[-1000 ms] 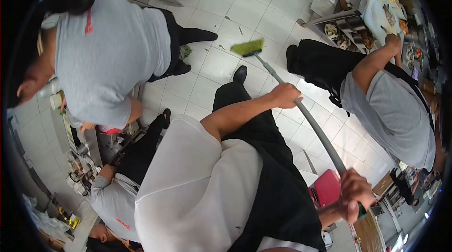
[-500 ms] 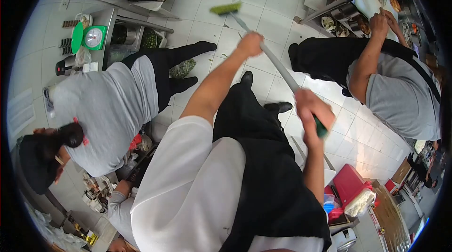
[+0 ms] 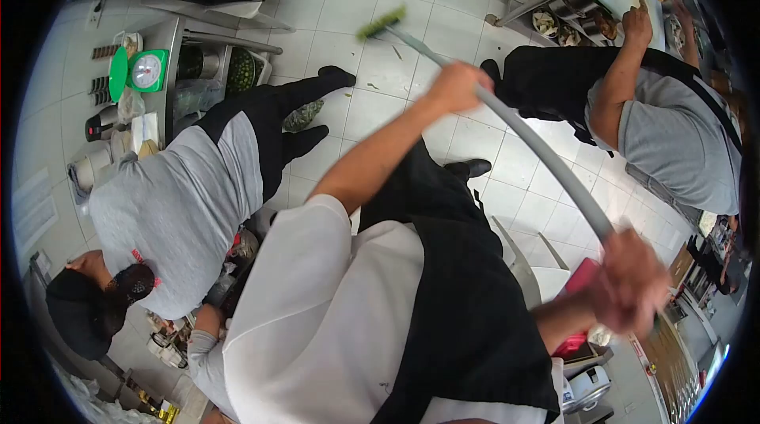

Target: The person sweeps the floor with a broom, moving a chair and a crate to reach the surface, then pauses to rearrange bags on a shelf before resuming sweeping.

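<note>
A broom with a long grey handle [image 3: 546,156] slants across the view, its green bristle head [image 3: 381,22] down on the tiled floor. Partway along the handle, my left hand [image 3: 457,88] is closed around it. Nearer to me, my right hand [image 3: 633,281] grips the upper end and is blurred by motion. Small green leaf scraps [image 3: 397,53] lie on the tiles close to the bristles.
At left a person in grey [image 3: 174,202] stands by a counter with a green scale [image 3: 147,70]. A plastic bag of greens [image 3: 303,115] rests near their feet. At right another person [image 3: 673,139] works at a table. A white chair [image 3: 522,266] stands beside me.
My right hand has swung outward to the right with the handle's top end. My left hand has shifted right along with the handle. The bristle head remains in nearly the same area.
</note>
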Tool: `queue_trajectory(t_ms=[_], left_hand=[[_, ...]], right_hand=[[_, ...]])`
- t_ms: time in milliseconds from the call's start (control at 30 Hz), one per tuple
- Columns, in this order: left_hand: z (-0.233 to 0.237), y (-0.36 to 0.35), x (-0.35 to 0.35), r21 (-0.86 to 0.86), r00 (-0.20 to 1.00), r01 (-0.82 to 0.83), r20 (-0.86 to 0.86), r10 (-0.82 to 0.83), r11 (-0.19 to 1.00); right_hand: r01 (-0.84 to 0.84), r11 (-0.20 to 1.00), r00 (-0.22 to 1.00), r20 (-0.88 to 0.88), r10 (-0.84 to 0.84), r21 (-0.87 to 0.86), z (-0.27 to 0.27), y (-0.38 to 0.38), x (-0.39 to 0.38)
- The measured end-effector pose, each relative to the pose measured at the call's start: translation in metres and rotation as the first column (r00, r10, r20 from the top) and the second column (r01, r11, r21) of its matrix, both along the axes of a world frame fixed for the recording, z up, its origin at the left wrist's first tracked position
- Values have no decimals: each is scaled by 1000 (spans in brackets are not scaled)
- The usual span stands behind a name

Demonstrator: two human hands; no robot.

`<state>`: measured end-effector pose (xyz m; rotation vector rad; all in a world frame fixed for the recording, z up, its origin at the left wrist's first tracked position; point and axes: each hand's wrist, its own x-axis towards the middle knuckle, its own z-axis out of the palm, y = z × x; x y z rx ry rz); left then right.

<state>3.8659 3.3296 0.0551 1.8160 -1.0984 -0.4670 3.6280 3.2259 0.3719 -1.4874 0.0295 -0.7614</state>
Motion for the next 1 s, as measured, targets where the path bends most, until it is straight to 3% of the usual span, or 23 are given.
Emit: queue_trajectory(t_ms=[67, 100, 167, 267, 367, 400, 433, 500, 533, 633, 667, 700, 767, 800, 867, 933, 967, 1000], left_hand=[[-43, 21, 45, -51, 974, -191, 115, 196, 980], [-67, 33, 51, -57, 972, -195, 122, 200, 979], [-108, 52, 57, 194, 943, -312, 187, 277, 930], [-93, 54, -4, 176, 994, -112, 19, 110, 978], [-60, 29, -75, 73, 997, 31, -66, -26, 997], [-39, 24, -79, 143, 988, 142, -75, -133, 979], [-13, 16, -77, 206, 968, 249, -88, -235, 946], [34, 2, -62, 288, 956, 291, -65, -284, 912], [42, -4, -53, 319, 962, 258, 1, -272, 912], [18, -14, 6, -1, 997, 28, 67, -28, 1000], [8, -18, 35, 59, 993, -63, 104, 57, 996], [-26, -25, 63, -57, 981, -131, 134, 138, 990], [-69, -21, 110, 38, 977, -128, 176, 120, 991], [-81, -16, 105, 40, 978, -122, 178, 113, 992], [-97, -2, 90, 124, 997, -57, 56, 50, 991], [-90, 8, 24, 42, 995, 11, 96, -15, 999], [-84, 10, -10, -6, 1000, 28, 6, -28, 1000], [-74, 11, -36, 111, 997, 72, -17, -71, 991]], right_hand=[[-62, 995, 996, -58, 66, 73, -66, 12, 35], [25, 992, 977, -214, 2, 125, -87, 27, 48], [-152, 986, 970, -185, 161, 62, -116, 28, 62], [-166, 983, 953, -271, 139, -81, -67, 26, 40], [-376, 923, 914, -196, 356, -76, -13, 6, 22], [-404, 911, 903, -199, 381, -87, 4, 0, 16], [-321, 943, 939, -157, 306, -83, 19, 2, 10], [-112, 987, 991, -83, 103, -113, 45, -2, -8], [-107, 988, 994, -38, 104, -114, 49, -5, -11], [-115, 986, 993, 3, 116, -117, 24, -8, 14], [54, 991, 997, -46, -60, -125, -4, 3, 37], [74, 997, 989, -125, -78, -38, -38, 3, 52], [108, 965, 955, -244, -167, -238, -91, 12, 81], [-71, 993, 996, -68, 65, -92, -100, 23, 106], [-77, 991, 981, -188, 54, -114, -77, 30, 99], [-68, 994, 963, -267, 42, -88, -46, 32, 75], [-80, 996, 960, -274, 65, -46, -34, 30, 61], [-87, 996, 965, -250, 82, -7, -27, 27, 47]])
